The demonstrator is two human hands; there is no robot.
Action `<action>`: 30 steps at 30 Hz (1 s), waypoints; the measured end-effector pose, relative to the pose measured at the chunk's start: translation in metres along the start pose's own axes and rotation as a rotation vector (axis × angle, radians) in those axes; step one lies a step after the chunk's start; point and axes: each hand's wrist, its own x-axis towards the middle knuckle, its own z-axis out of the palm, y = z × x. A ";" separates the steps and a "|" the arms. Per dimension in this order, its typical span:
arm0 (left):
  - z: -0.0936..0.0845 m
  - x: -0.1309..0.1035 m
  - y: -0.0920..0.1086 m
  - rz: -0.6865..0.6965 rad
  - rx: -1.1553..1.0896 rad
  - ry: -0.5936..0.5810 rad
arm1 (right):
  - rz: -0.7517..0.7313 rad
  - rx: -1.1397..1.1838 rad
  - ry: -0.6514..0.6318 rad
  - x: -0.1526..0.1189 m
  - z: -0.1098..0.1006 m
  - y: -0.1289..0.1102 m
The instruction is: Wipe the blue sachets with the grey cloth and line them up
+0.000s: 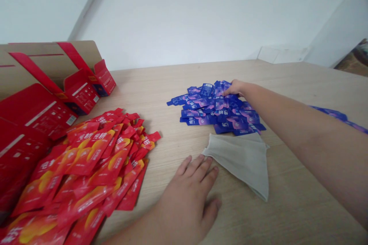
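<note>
My right hand (236, 87) reaches to the far side of a pile of blue-and-purple sachets (201, 113). Its thumb lies over a blue sachet (225, 88) at the pile's back edge, and the other fingers are mostly hidden. Nearer to me, my left hand (191, 191) rests palm down on the table, fingers stretched and slightly spread. Its fingertips meet the left corner of a folded grey cloth (244, 157), which lies just in front of the blue pile. A large heap of red-and-orange sachets (94, 164) spreads out left of that hand.
Open red cardboard boxes (82, 92) with brown insides line the left side, behind the red sachets. More blue sachets (330, 113) lie at the right, partly behind my right forearm. A white box (283, 54) stands at the table's back edge against the wall.
</note>
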 end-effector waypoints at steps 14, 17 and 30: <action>0.005 -0.002 -0.001 0.030 -0.031 0.066 | -0.677 -0.345 0.003 -0.049 0.004 -0.022; 0.005 -0.002 -0.001 0.027 -0.029 0.066 | -0.723 -0.346 -0.109 -0.047 0.007 -0.021; 0.004 -0.002 0.000 0.022 -0.021 0.063 | -0.523 -0.267 -0.128 -0.003 0.033 -0.021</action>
